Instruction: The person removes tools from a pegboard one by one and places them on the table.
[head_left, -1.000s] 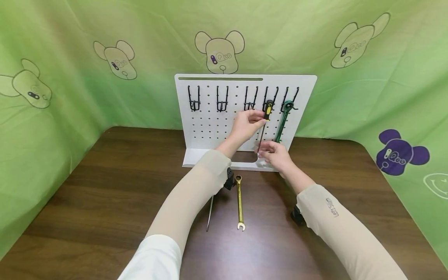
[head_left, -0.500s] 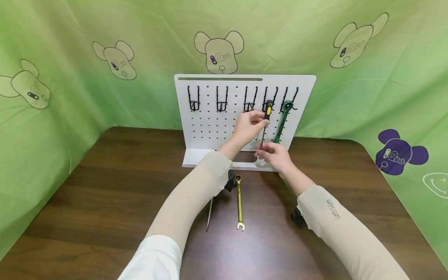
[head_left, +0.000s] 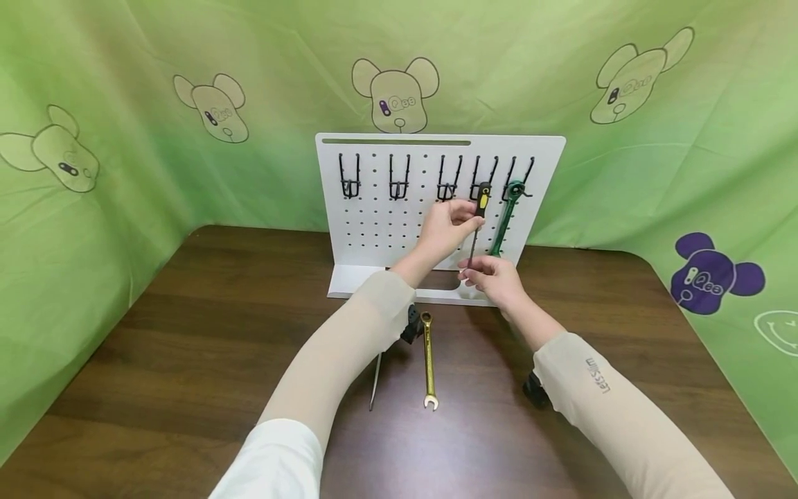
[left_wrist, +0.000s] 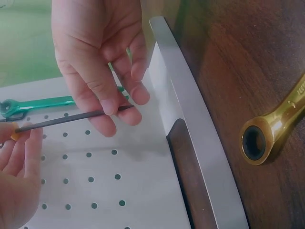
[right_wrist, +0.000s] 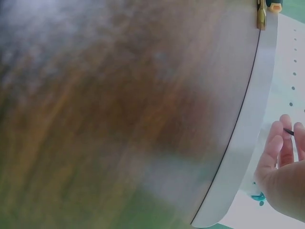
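Observation:
A screwdriver (head_left: 483, 201) with a black and yellow handle stands nearly upright before the white pegboard (head_left: 380, 229). My left hand (head_left: 439, 229) holds the handle's lower end between thumb and fingers. Lower down, my right hand (head_left: 495, 279) pinches the dark shaft (left_wrist: 66, 118) near its tip. The handle's top overlaps the fourth hook from the left (head_left: 479, 188); whether it hangs on it I cannot tell. Just right of it a green ratchet wrench (head_left: 506, 218) hangs on the last hook. In the right wrist view, the shaft tip shows between the right hand's (right_wrist: 286, 183) fingers.
On the brown table (head_left: 218, 346) lies a gold combination wrench (head_left: 428, 360) in front of the board. Left of it a thin metal rod (head_left: 375, 384) lies partly hidden under my left arm. Three more black hooks (head_left: 398, 186) on the board carry no tool.
The screwdriver's shaft has swung slightly right and stands a little more upright. Both hands keep their hold on it, and the head view has shifted slightly.

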`<state>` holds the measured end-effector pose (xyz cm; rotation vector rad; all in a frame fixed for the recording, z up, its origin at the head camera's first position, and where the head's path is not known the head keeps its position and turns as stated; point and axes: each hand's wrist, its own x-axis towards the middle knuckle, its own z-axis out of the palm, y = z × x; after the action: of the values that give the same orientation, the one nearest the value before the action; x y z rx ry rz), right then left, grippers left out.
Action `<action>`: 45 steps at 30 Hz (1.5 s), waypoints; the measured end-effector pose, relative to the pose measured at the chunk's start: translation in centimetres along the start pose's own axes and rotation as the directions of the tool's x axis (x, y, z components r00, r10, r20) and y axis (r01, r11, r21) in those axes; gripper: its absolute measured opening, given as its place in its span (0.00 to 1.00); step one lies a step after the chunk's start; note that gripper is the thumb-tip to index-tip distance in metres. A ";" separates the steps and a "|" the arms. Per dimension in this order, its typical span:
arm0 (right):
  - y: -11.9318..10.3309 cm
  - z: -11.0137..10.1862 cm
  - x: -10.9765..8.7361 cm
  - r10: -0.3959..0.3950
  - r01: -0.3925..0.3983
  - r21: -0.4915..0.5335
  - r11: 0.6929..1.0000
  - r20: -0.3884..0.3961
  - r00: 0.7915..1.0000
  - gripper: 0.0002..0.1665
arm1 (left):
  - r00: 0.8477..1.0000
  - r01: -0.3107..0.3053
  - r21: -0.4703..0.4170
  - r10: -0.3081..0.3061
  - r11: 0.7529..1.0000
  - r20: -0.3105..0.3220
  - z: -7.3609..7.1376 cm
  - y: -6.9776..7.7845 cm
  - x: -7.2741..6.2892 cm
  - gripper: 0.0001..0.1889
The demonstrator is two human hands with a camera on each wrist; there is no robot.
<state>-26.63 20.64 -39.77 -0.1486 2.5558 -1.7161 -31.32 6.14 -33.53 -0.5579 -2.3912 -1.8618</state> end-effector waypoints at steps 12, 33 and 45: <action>0.1 -0.2 -0.5 0.003 -0.003 -0.025 1.000 0.010 1.000 0.17 | 1.000 -0.001 0.009 0.001 1.000 0.010 0.0 0.0 -0.5 0.14; 0.2 -0.4 -1.8 -0.048 0.048 -0.059 0.997 0.006 0.999 0.14 | 0.999 -0.035 0.026 0.034 0.999 0.031 0.2 0.5 -1.4 0.14; -0.5 -0.4 -3.3 -0.105 0.105 -0.048 0.993 0.009 0.994 0.14 | 0.999 -0.032 -0.014 0.033 0.999 0.037 0.1 1.1 -1.9 0.14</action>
<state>-23.39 21.22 -39.12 -0.2955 2.6305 -1.6849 -29.20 5.99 -33.05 -0.6339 -2.3792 -1.8713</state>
